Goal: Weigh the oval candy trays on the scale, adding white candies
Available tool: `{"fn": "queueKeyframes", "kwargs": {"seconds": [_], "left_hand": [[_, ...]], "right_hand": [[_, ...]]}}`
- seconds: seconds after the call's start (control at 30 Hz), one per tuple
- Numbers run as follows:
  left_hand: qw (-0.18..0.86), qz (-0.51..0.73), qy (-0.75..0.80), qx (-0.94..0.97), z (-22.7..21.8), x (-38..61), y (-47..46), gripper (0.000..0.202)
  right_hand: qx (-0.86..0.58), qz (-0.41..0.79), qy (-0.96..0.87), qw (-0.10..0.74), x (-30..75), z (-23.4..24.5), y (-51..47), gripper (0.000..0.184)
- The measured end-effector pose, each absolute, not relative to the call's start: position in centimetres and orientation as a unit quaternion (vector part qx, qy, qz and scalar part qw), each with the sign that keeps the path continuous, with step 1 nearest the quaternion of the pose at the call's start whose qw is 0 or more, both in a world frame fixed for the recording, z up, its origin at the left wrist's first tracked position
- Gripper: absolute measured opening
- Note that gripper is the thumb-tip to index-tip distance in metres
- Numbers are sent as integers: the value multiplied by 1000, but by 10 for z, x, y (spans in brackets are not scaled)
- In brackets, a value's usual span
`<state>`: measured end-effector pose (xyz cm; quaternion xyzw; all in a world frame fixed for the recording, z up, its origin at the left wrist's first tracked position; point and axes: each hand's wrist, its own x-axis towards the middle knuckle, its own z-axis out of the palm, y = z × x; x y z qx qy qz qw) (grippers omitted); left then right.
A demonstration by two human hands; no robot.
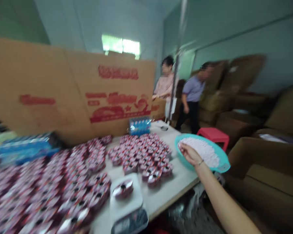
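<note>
My right hand point(190, 154) is over the near left rim of a teal plastic basin point(223, 168) of small white pieces point(205, 150). Its fingers are pinched together, and whatever may be between them is too blurred to name. On the table, a white digital scale point(127, 205) carries one small pink, shiny container point(123, 189) with a dark opening in its top. Many similar pink containers point(146, 148) stand in rows behind and left of the scale. I cannot make out my left hand anywhere.
A large cardboard sheet point(70, 91) rises behind the table point(161, 201). Blue packs point(139, 126) stand at the back. A pole point(176, 71) is behind the table. Two people point(166, 81) are farther off. A red stool point(215, 134) and open cartons point(266, 169) are at right.
</note>
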<state>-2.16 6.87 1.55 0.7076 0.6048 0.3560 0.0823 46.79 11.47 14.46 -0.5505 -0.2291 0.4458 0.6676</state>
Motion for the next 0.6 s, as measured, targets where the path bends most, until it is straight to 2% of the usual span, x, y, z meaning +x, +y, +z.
{"fn": "queueKeyframes", "kwargs": {"seconds": [0.07,0.2,0.3,0.4,0.6], "left_hand": [[104,309,631,704,1,-39,29,11],[70,274,626,727,-7,-45,4,19],[41,261,624,736,-4,-39,9,21],[39,258,622,738,-1,-34,11,21],[57,249,630,733,-3,-34,9,20]], "right_hand": [[-524,518,-273,619,422,147,121,19],[-476,632,-357,497,328,140,120,27],[-469,593,-516,402,276,131,111,14],[-483,537,-591,358,248,120,111,2],[-503,452,-664,319,234,114,114,8]]}}
